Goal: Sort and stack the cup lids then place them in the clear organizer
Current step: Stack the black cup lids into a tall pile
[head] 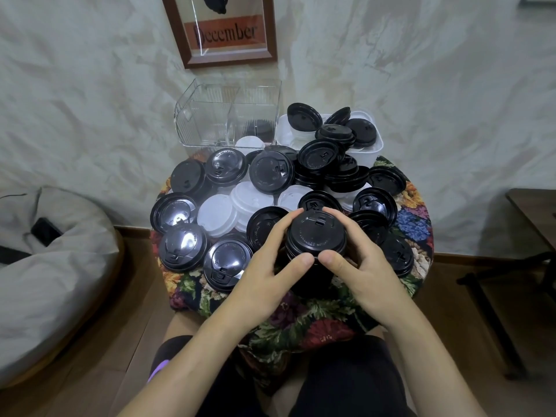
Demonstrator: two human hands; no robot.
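A stack of black cup lids (314,236) stands at the near middle of the small round table. My left hand (267,266) grips its left side and my right hand (361,260) grips its right side, thumbs nearly meeting at the front rim. Several loose black lids (270,171) and white lids (216,215) cover the table around it. The clear organizer (195,115) stands at the back, against the wall; a short black stack (258,127) and a white lid (249,142) show in its right compartment.
A white tub (376,149) at the back right holds several more black lids. The table wears a floral cloth (415,218). A grey beanbag (45,266) lies to the left and a dark wooden table (532,212) stands to the right.
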